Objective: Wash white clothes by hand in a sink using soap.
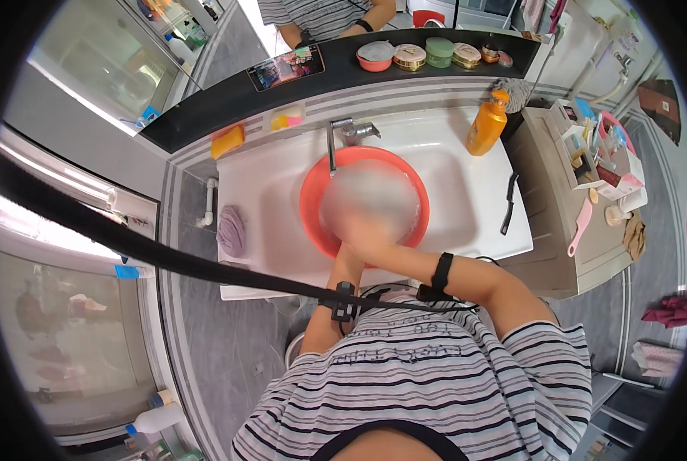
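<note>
Red basin [310,201] sits in the white sink [453,188] (grey floor [232,338] below).

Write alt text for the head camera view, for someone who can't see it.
Two hands reach together into or over an orange-red basin at a white sink; blurring hides whether they hold anything. A crumpled purple cloth lies at the sink's left edge, and an orange pump bottle stands at back right.
</note>
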### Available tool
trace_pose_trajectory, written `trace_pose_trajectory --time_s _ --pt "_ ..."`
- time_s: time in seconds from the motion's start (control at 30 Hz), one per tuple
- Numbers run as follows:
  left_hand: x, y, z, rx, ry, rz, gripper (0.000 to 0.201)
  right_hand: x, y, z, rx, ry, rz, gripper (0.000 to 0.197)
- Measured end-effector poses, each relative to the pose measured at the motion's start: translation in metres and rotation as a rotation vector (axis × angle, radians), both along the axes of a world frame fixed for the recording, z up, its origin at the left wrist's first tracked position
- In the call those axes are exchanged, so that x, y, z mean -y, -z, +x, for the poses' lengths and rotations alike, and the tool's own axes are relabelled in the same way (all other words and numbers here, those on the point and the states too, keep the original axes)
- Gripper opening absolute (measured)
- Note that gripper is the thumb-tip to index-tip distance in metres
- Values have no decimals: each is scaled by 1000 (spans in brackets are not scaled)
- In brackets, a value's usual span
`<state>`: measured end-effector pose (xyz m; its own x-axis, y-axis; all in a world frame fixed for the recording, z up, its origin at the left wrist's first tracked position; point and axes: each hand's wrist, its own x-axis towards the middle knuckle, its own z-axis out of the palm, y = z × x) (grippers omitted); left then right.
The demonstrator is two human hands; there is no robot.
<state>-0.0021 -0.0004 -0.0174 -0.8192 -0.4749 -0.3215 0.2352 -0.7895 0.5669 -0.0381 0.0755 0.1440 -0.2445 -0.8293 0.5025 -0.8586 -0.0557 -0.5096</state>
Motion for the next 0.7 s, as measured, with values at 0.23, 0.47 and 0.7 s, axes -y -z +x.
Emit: trace_pose_trajectory --time_s 0.23,0.47,0.7 --pt "-8 -55 -3 82 -63 381 37 21 38 -51 281 402 315 27" --pt "-3 9 28 -322 -167 125 44 1 -5 14 39 -19 192 19" --pt "0 -48 2 -75 -130 276 34 27 34 -40 123 208 309 16"
